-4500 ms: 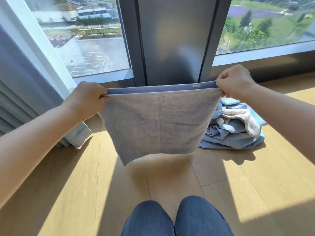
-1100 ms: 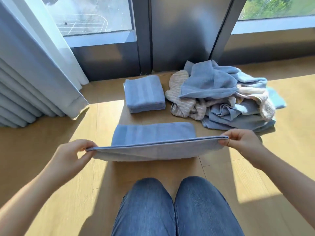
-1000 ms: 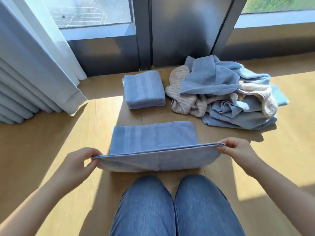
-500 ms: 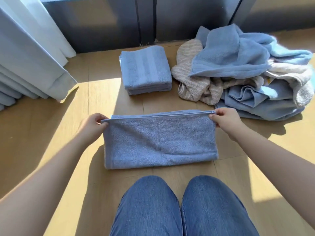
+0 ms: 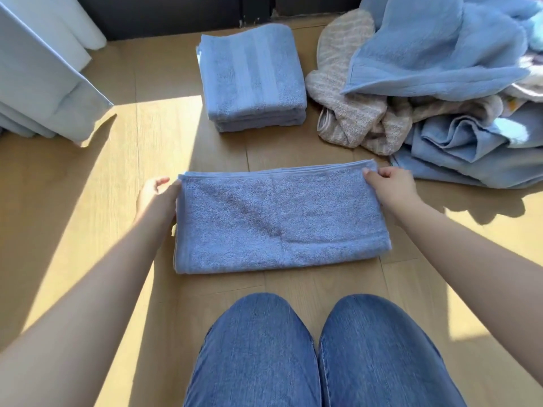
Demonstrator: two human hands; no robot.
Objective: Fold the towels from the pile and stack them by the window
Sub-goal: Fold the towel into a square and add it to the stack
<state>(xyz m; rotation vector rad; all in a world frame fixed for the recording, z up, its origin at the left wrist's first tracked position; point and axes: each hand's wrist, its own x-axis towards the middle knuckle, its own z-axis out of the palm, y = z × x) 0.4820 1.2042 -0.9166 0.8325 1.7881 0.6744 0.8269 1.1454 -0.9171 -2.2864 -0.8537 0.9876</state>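
Folded towel (image 5: 282, 218) lies flat on floor (image 5: 97, 207); left hand (image 5: 157, 198) and right hand (image 5: 390, 186) apparently pinch its far corners.

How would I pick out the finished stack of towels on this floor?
Find the dark wall along the top; on the floor below it, between the white curtain and the crumpled towel pile, sits the folded towel stack. Unlike the longer blue towel nearer the knees, it is a compact square of several layers.
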